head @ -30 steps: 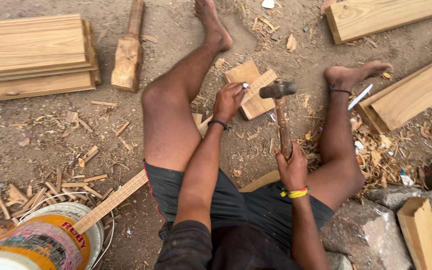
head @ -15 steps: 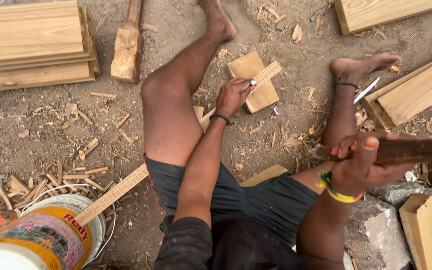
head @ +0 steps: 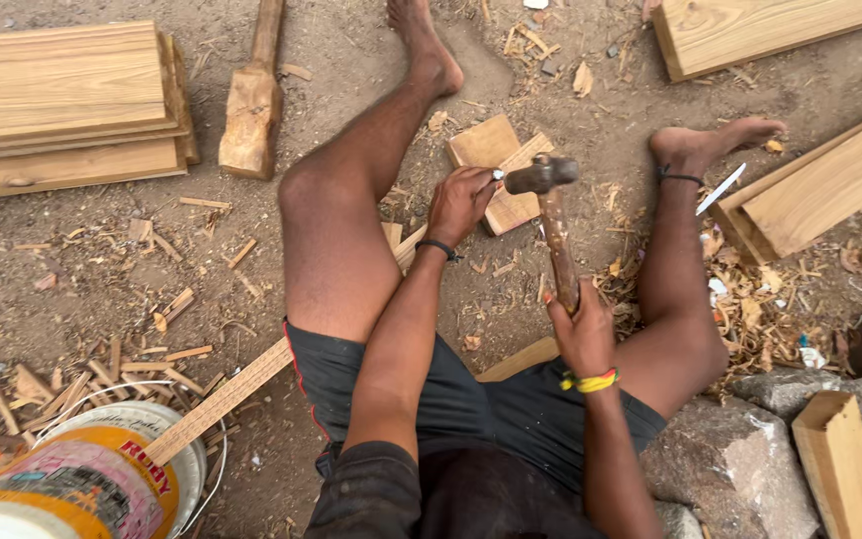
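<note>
I sit on the dirt with my legs spread. My left hand [head: 461, 205] pinches a small metal piece, a nail or chisel tip, against a long thin wooden strip [head: 221, 397]. The strip lies across a flat wooden block [head: 486, 148] between my feet. My right hand [head: 581, 334] grips the lower end of a wooden-handled hammer [head: 556, 235]. Its dark head [head: 541, 177] is right at the metal piece beside my left fingers.
Stacked planks [head: 52, 100] lie at the left with a wooden mallet [head: 251, 110] beside them. More planks [head: 830, 190] and a thin blade [head: 720, 188] are by my right foot. A painted bucket [head: 82, 479], stones [head: 750, 449], an upright wood offcut [head: 835, 459] and wood chips surround me.
The hammer sat on the block, was swung up and out to the right, and has come back down to the metal piece. My left hand stayed in place.
</note>
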